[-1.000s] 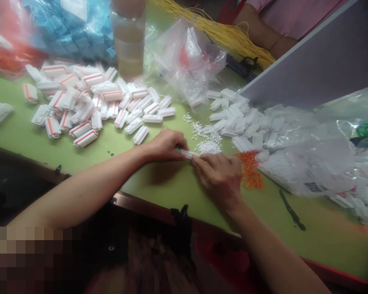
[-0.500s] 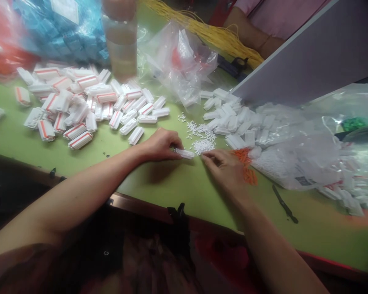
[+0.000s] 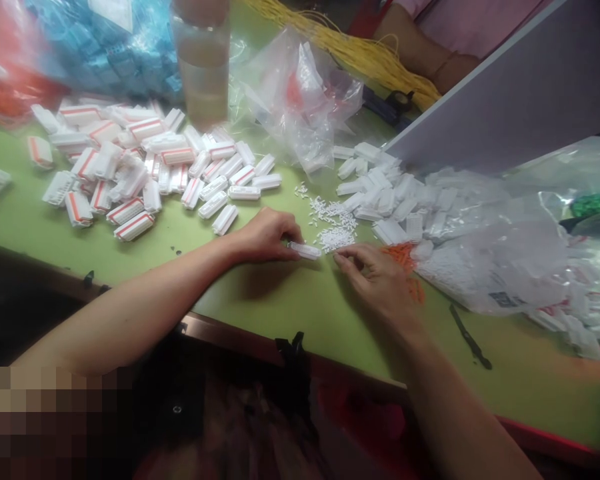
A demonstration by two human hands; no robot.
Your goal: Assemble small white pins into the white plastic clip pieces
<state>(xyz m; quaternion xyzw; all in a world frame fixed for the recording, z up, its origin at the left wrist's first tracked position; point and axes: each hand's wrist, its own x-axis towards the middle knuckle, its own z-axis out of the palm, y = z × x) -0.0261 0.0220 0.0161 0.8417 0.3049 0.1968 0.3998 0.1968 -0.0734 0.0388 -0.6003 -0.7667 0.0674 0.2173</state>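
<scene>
My left hand (image 3: 273, 235) is closed around one end of a white plastic strip-shaped piece (image 3: 305, 251), whose other end points right. Just right of it, beside a heap of tiny white pegs (image 3: 337, 236), my right hand (image 3: 370, 268) has its thumb and forefinger pinched together. Anything between those fingertips is too small to make out. A narrow gap separates the fingertips from the white piece. Small orange pieces (image 3: 416, 289) lie partly hidden behind the right hand.
White blocks, several with orange stripes (image 3: 135, 227), are piled left. Plain white pieces (image 3: 390, 232) and clear bags (image 3: 500, 267) fill the right. A dark thin tool (image 3: 470, 339) lies near the front. A bottle (image 3: 206, 73), a divider (image 3: 500, 87) and another person's arm (image 3: 415, 50) are beyond.
The whole view has shifted slightly, so most things appear a little further right. Both hands keep nearly the same place by the pegs, and the left still holds the white piece.
</scene>
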